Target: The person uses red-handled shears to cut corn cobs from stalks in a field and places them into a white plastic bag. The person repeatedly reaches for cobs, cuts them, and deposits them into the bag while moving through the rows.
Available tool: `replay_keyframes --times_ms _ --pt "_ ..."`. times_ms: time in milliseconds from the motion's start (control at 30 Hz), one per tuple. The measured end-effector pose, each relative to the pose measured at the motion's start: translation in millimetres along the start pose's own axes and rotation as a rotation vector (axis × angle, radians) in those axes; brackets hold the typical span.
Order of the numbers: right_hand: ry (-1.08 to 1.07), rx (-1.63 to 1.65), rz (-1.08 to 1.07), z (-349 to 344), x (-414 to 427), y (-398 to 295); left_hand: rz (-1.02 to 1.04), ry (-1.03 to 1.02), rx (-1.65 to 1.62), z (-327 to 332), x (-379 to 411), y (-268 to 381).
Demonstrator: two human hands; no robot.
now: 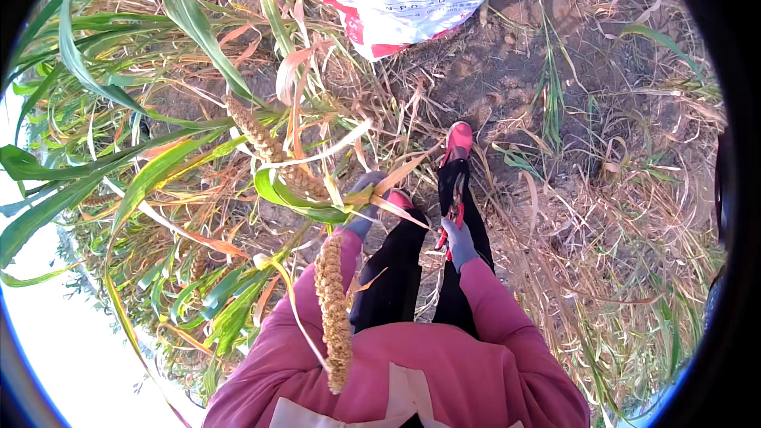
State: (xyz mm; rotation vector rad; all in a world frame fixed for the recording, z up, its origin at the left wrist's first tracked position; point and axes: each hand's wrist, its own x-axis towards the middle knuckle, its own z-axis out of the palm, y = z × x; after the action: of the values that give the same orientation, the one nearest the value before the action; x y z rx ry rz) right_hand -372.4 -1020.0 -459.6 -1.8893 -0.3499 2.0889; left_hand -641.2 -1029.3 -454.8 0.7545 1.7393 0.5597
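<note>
My left hand [367,205], in a grey glove, is at the millet stalks, partly hidden behind leaves; whether its fingers are closed on a stem does not show. One millet seed head [334,315] hangs down in front of my left sleeve. Another millet head [267,145] slants across the leaves at the upper left of that hand. My right hand [459,241], also gloved in grey, grips the red handles of pruning shears [456,214] above my right leg, with the blades pointing away from me.
A red and white woven fertilizer sack [428,6] bearing writing lies ahead of my feet. Standing millet plants [148,172] crowd the left side. Dry stalks and leaves [565,261] litter the soil to the right, around my pink shoes [459,135].
</note>
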Motion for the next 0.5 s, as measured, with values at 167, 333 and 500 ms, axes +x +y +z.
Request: replay_keyframes --times_ms 167,333,500 --pt "-0.120 -0.269 -0.139 -22 -82 -42 -0.183 -0.162 -0.172 -23 -91 106" --pt "-0.287 -0.288 -0.025 -5 -159 -135 -0.289 -0.202 0.065 -38 -93 144" --pt "-0.252 -0.635 -0.339 8 -213 -179 -0.227 -0.194 -0.061 -17 -81 113"
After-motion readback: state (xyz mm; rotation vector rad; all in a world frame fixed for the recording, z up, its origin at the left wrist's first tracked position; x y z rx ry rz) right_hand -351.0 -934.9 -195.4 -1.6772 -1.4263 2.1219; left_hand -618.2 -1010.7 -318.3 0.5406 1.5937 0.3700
